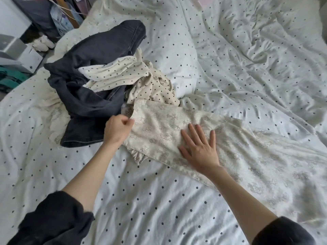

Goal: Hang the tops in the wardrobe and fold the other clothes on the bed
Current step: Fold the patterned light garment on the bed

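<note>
printed trousers (169, 126): cream cloth with grey cross and figure print, laid flat on the bed, running from centre down toward the lower right; the waist end lies at the left, touching the dark jeans
right hand (201, 149): flat on the printed trousers, palm down, fingers straight and spread, pressing the cloth, gripping nothing
left hand (117, 129): at the left edge of the printed trousers, fingers curled, thumb and fingers pinching the waist edge
dark jeans (92, 89): charcoal denim in a loose heap, left of centre, partly over the printed trousers' end and wrapped round the dotted garment
dotted garment (123, 75): cream with black dots, crumpled, lying in and beside the dark jeans, its lower part touching the top edge of the printed trousers; garment type unclear
bed (247, 59): covered by a pale rumpled duvet with small dark dots, fills most of the view
sleeves (53, 220): dark, pushed up on both forearms
beside bed, upper left: grey boxes (19, 52), a white glove-like thing (42, 43), teal cloth (10, 78), dark clutter behind; details too small to tell
</note>
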`<state>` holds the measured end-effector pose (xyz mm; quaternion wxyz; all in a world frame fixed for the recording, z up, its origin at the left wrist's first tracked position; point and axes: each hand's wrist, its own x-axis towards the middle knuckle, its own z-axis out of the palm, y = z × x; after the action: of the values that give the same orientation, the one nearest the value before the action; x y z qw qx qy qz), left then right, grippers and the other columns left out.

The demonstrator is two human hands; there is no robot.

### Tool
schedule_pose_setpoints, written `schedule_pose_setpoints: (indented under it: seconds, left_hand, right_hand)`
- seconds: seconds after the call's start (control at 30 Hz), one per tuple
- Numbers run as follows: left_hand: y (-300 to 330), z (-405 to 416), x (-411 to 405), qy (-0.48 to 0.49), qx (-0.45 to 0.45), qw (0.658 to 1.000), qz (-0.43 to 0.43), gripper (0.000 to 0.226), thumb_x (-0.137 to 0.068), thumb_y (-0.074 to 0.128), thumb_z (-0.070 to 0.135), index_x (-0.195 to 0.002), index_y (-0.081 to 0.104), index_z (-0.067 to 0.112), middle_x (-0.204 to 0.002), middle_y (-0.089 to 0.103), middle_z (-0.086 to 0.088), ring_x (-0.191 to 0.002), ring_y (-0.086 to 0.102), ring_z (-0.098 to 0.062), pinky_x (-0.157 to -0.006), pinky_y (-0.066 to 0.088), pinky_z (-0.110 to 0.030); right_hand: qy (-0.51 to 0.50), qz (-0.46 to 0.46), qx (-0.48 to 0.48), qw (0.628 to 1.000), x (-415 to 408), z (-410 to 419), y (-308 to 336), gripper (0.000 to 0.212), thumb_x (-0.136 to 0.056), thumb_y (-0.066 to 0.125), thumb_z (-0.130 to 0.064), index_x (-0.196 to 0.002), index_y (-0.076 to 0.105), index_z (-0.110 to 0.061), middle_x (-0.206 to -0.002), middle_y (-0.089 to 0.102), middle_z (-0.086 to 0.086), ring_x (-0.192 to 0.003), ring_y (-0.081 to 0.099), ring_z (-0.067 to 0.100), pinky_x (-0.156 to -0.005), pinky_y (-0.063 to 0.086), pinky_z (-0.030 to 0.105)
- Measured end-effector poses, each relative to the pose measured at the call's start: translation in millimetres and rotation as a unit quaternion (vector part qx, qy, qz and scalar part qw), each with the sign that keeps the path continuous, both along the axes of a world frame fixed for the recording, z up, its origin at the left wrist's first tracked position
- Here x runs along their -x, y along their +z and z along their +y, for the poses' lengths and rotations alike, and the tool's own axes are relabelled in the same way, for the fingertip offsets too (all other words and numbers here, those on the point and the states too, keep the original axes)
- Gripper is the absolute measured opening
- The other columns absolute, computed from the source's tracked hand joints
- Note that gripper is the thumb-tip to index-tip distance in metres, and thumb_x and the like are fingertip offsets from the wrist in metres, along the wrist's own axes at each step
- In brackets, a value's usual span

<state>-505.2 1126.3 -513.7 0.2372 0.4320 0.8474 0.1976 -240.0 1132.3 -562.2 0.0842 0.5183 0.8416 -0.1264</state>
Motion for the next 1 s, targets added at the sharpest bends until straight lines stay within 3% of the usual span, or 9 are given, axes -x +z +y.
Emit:
schedule_pose_setpoints:
  seconds: [0.07, 0.2, 0.33, 0.5, 0.6, 0.73, 0.87, 0.93, 1.0]
  left_hand:
    - [-2.1, -18.8, 2.1, 0.016, 0.028, 0.999, -0.023, 0.021, -0.089, 0.059, 0.022, -0.071, 0.058, 0.010, -0.072, 0.058, -0.014, -0.071, 0.050, -0.022, -0.070, 0.041, -0.032]
    - [-12.8, -53.5, -1.3, 0.124, 0.020, 0.963, -0.240, 0.017, -0.089, 0.061, 0.011, -0.072, 0.062, 0.013, -0.072, 0.059, -0.004, -0.068, 0.052, -0.015, -0.068, 0.046, -0.025]
    - [-15.0, -49.0, -6.7, 0.159, -0.031, 0.953, -0.254, 0.021, -0.087, 0.064, 0.011, -0.066, 0.059, 0.009, -0.055, 0.051, 0.006, -0.058, 0.043, -0.010, -0.060, 0.037, -0.023]
    - [-9.2, -31.3, -19.5, 0.200, -0.068, 0.937, -0.277, 0.004, -0.088, 0.062, 0.016, -0.089, 0.065, 0.013, -0.083, 0.065, 0.000, -0.077, 0.060, -0.013, -0.074, 0.049, -0.027]
    - [-11.1, -28.9, -30.6, 0.254, -0.090, 0.924, -0.272, 0.019, -0.089, 0.060, 0.016, -0.105, 0.061, 0.007, -0.093, 0.062, -0.003, -0.084, 0.059, -0.015, -0.074, 0.049, -0.028]
    - [-10.8, -17.9, -34.9, 0.345, -0.084, 0.859, -0.368, 0.005, -0.089, 0.061, 0.006, -0.092, 0.063, 0.008, -0.103, 0.064, -0.011, -0.104, 0.060, -0.026, -0.097, 0.048, -0.042]
    - [-8.5, -2.9, -34.0, 0.394, -0.080, 0.807, -0.433, 0.012, -0.081, 0.068, 0.001, -0.089, 0.063, 0.009, -0.102, 0.063, -0.009, -0.101, 0.058, -0.023, -0.093, 0.047, -0.033]
    - [-2.2, -0.4, -38.0, 0.406, -0.088, 0.820, -0.393, 0.012, -0.080, 0.067, -0.002, -0.085, 0.061, 0.008, -0.090, 0.060, -0.003, -0.093, 0.055, -0.020, -0.084, 0.045, -0.028]
    - [12.1, -0.4, -46.5, 0.352, -0.158, 0.869, -0.309, 0.017, -0.082, 0.064, -0.002, -0.079, 0.055, 0.013, -0.079, 0.056, 0.003, -0.085, 0.055, -0.015, -0.079, 0.046, -0.023]
  right_hand:
    - [0.002, 0.001, 0.002, 1.000, -0.9, 0.1, 0.6, 0.066, -0.087, 0.000, -0.064, -0.147, -0.004, -0.037, -0.153, -0.018, -0.007, -0.142, -0.021, 0.018, -0.109, -0.022, 0.054]
    - [0.006, 0.000, 0.008, 1.000, -2.7, -0.1, 0.0, 0.063, -0.089, 0.002, -0.063, -0.144, -0.010, -0.037, -0.152, -0.021, -0.006, -0.142, -0.022, 0.019, -0.110, -0.020, 0.056]
    - [0.006, 0.003, 0.009, 1.000, -3.9, -1.5, -1.1, 0.064, -0.089, 0.003, -0.062, -0.147, -0.005, -0.036, -0.152, -0.021, -0.007, -0.141, -0.023, 0.017, -0.110, -0.021, 0.053]
    - [0.007, 0.011, 0.016, 1.000, -4.1, -3.0, 2.4, 0.066, -0.088, 0.005, -0.062, -0.148, -0.001, -0.036, -0.154, -0.017, -0.007, -0.142, -0.020, 0.016, -0.112, -0.020, 0.052]
    - [-0.001, 0.046, 0.023, 0.999, -5.7, -6.4, 6.7, 0.062, -0.092, 0.018, -0.059, -0.149, 0.008, -0.036, -0.157, -0.008, -0.008, -0.143, -0.016, 0.013, -0.113, -0.020, 0.048]
    - [0.009, 0.076, 0.022, 0.997, -12.5, -13.8, 10.1, 0.060, -0.094, 0.023, -0.057, -0.148, 0.011, -0.034, -0.157, -0.004, -0.007, -0.142, -0.016, 0.012, -0.114, -0.020, 0.042]
    - [0.012, 0.081, 0.027, 0.996, -16.6, -15.8, 11.2, 0.058, -0.097, 0.032, -0.052, -0.148, 0.011, -0.035, -0.155, -0.008, -0.009, -0.140, -0.020, 0.010, -0.112, -0.023, 0.037]
    - [-0.002, 0.117, 0.048, 0.992, -15.4, -15.6, 14.3, 0.055, -0.097, 0.036, -0.049, -0.147, 0.019, -0.033, -0.152, -0.006, -0.012, -0.139, -0.018, 0.007, -0.113, -0.022, 0.035]
    - [-0.050, 0.209, 0.096, 0.972, -12.8, -12.6, 23.8, 0.045, -0.098, 0.039, -0.040, -0.141, 0.037, -0.027, -0.152, 0.012, -0.011, -0.143, -0.001, 0.007, -0.115, -0.013, 0.035]
